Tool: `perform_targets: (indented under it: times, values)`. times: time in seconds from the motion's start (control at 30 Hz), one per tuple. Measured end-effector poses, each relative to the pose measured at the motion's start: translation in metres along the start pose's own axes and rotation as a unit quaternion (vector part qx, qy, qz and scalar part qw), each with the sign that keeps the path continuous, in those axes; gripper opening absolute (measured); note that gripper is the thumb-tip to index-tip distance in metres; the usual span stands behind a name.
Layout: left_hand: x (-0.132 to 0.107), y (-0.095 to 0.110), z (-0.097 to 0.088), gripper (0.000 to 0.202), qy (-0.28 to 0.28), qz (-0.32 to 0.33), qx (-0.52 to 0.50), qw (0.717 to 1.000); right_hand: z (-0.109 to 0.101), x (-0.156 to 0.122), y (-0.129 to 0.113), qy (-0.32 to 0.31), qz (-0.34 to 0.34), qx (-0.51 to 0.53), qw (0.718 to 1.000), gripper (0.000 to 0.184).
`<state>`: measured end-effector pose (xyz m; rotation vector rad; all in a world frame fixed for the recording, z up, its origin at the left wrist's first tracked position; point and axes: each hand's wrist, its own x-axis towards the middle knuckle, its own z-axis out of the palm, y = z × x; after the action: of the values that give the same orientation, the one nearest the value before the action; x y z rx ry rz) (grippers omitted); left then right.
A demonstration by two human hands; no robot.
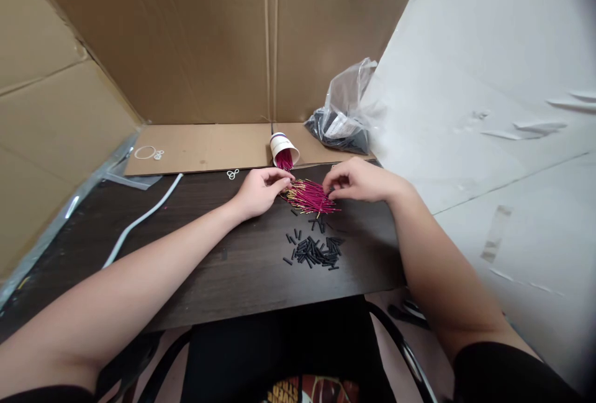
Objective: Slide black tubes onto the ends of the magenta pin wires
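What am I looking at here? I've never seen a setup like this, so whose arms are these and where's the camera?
There's no machine here: these are a person's own bare arms. The single picture comes from a camera worn on their head, looking forward and down.

On the dark table lies a pile of thin magenta sticks with gold-coloured ends. The left hand is at one side of it, the right hand at the other. Whether either pinches a stick is too small to tell.

Nearer the person are short black pieces. Beyond the pile are a tipped white cup with more magenta sticks inside and a clear plastic bag holding dark contents.
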<state>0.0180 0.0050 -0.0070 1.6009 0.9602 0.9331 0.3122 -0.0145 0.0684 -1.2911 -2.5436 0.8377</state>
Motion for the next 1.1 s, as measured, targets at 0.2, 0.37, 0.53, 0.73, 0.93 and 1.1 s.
perform_targets:
  times: [0.2,0.37,0.53,0.73,0.93,1.1]
  values:
    - [0.001,-0.002,0.001,0.011,-0.001,0.008,-0.017,1.000,0.014,0.012,-0.003,-0.030,-0.062,-0.015,0.998,0.007]
    - [0.000,-0.003,0.000,0.012,-0.015,0.017,-0.020,1.000,0.017,0.012,-0.003,-0.025,-0.072,-0.019,0.997,0.007]
    - [0.000,-0.004,-0.001,0.015,-0.031,0.040,-0.016,0.999,0.018,0.010,-0.012,0.061,-0.097,0.066,0.991,0.013]
    - [0.000,-0.004,0.000,0.016,-0.037,0.056,-0.017,0.998,0.034,0.020,-0.017,0.229,-0.082,0.024,0.970,0.016]
    - [0.000,-0.004,0.001,0.016,-0.037,0.071,-0.008,0.997,0.039,0.022,-0.017,0.241,-0.101,0.005,0.965,0.013]
    - [-0.001,-0.003,0.001,0.017,-0.033,0.066,-0.003,0.997,0.039,0.021,-0.020,0.239,-0.096,0.009,0.966,0.013]
